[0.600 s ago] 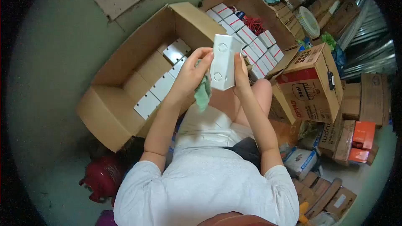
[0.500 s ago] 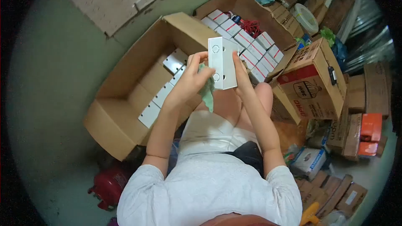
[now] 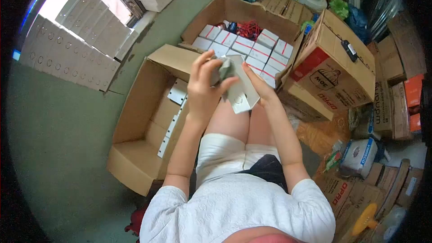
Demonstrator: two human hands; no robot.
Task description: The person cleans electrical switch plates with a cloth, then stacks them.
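Observation:
My right hand grips a white plastic electrical box with round knockouts by its right side, above my lap. In my left hand is a crumpled grey-green cloth, pinched between thumb and fingers against the box's left side. The fingers are slightly smeared by motion, and part of the box is hidden behind the cloth. Similar white boxes lie inside the open carton left of my legs.
Another open carton ahead holds several white boxes with red stripes and red wire. To the right stands a large cardboard box with a black object on it. White perforated boxes are stacked by the window.
The camera view has turned, bringing the window stack into sight. The white box is tilted differently, and my left hand with the cloth has moved up along it.

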